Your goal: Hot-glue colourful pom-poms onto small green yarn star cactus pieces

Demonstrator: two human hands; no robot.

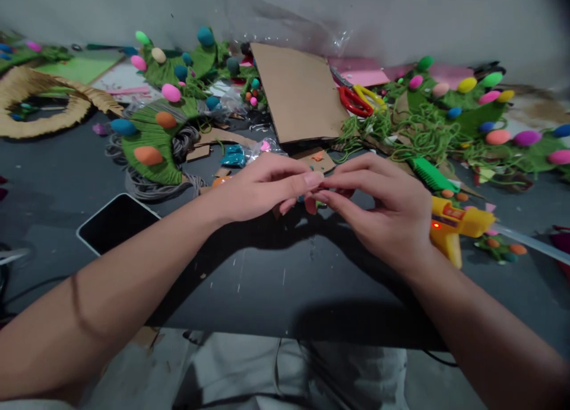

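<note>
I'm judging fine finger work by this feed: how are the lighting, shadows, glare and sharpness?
Head view: dim overall, with the upper right corner dark; shadows fall on the flat dark grey tabletop below the bare left hand and bare right hand; small glints show on the clear crinkled plastic at the back; fine detail where the hands meet is too soft to make out.

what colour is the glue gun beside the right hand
The glue gun is mostly yellow; see the head view.
</note>
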